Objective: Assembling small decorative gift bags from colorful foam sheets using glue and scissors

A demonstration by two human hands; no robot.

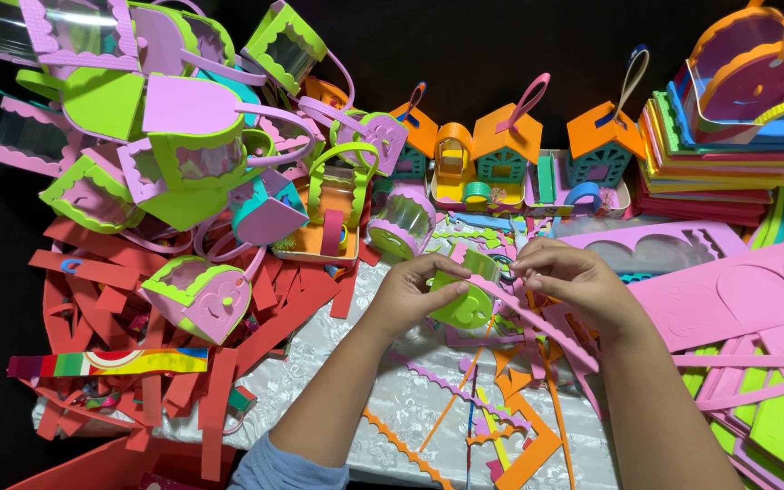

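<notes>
Left hand (407, 292) and right hand (566, 277) pinch a green foam piece (461, 307).

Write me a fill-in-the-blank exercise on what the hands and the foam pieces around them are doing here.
1. The left hand grips a foam piece coloured ____.
2. The right hand pinches a scalloped strip coloured ____.
3. The little houses in the back row have roofs coloured ____.
4. The scrap strips piled at the left are mostly ____.

Missing words: green; pink; orange; red
</notes>
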